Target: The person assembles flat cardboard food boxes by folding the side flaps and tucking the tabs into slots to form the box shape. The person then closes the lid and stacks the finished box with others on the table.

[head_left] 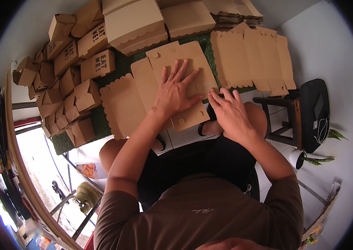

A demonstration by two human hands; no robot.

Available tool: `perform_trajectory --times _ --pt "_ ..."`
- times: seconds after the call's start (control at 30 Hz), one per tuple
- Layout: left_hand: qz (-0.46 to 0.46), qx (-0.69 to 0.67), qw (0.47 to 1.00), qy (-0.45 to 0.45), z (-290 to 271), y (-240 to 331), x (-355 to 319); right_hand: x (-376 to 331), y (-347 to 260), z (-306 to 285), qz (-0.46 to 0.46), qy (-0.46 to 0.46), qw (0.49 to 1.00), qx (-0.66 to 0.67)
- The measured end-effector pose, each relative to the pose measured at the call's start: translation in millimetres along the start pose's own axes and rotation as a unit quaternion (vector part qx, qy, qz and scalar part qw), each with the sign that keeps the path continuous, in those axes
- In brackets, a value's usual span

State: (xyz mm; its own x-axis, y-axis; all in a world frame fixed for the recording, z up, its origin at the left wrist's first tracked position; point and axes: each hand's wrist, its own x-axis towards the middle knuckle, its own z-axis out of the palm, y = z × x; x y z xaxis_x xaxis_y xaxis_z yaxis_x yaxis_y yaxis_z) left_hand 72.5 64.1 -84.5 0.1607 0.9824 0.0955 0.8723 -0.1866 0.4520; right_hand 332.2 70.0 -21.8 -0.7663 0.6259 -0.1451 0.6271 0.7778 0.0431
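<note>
A flat brown cardboard box blank (122, 100) with a scalloped edge, crease lines and cut tabs lies on the table in front of me. My left hand (174, 92) presses palm-down on its middle panels, fingers spread. At the blank's right edge, my right hand (231, 112) has bent fingers close together, the fingertips on the cardboard border. Its thumb is hidden, so the exact hold is only partly visible. Beyond the right hand, more flat box blanks (235, 58) with a scalloped edge lie on the table's right side.
Folded small boxes (70, 56) are heaped at the left. Larger closed boxes (135, 23) stand at the back, beside a stack of flat cardboard (239, 18). Green artificial turf (120, 62) covers the table. A dark wooden stool (295, 116) and a black bag (315, 112) stand right.
</note>
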Motion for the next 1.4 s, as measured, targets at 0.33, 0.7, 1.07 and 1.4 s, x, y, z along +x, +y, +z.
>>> perform_trajectory --times 0.33,0.7,1.07,1.4 --pt "0.067 -0.01 0.998 -0.002 -0.7 -22.5 -5.1 42.5 6.0 2.4 -0.019 0.088 0.992 0.09" --pt "0.089 -0.008 0.996 -0.005 -10.0 -29.7 -5.6 -1.9 -3.0 -16.1 -0.046 0.0 0.987 0.156" --pt "0.005 -0.125 0.991 -0.044 -63.1 -31.2 -47.2 17.5 -4.9 -8.6 0.01 -0.005 0.973 0.231" --pt "-0.05 -0.245 0.949 -0.193 -115.0 -26.2 -49.2 61.7 12.3 -9.6 -0.076 0.049 0.91 0.405"
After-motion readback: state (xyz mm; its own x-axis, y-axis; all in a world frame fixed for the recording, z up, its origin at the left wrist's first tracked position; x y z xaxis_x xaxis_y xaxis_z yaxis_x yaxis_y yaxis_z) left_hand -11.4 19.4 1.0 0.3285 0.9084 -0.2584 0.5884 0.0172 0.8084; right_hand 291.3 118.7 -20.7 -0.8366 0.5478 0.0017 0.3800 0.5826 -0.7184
